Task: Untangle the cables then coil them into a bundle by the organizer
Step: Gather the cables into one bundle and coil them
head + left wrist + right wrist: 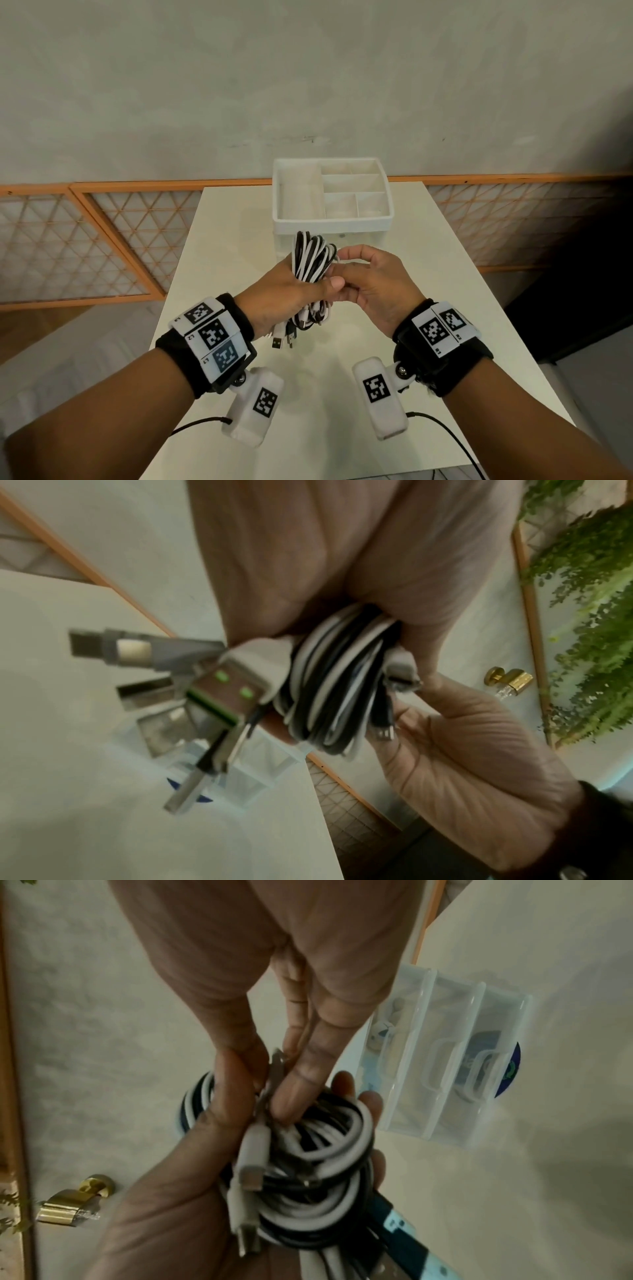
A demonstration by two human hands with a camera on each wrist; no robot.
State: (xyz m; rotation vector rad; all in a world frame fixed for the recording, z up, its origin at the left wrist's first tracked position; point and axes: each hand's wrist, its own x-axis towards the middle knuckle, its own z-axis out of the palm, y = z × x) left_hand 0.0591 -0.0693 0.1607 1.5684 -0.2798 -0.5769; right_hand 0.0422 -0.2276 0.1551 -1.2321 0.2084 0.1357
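Note:
A coil of black and white cables (313,262) stands upright in my left hand (301,284), whose fingers and thumb wrap round its middle, above the white table (219,240). Several USB plugs (282,339) hang from the coil's lower end. My right hand (347,272) meets the coil from the right. In the right wrist view its thumb and fingers (294,1093) pinch a cable end against the coil (329,1153). The left wrist view shows the cable bundle (335,685) and blurred plugs (219,688) close up. The white organizer (383,219) stands just behind the hands.
The organizer has open top compartments (349,183) and clear drawers (445,1064) on its front. The table is narrow, with edges close on both sides. An orange lattice railing (102,240) runs behind it. A brass fitting (73,1204) and green foliage (596,615) appear in the wrist views.

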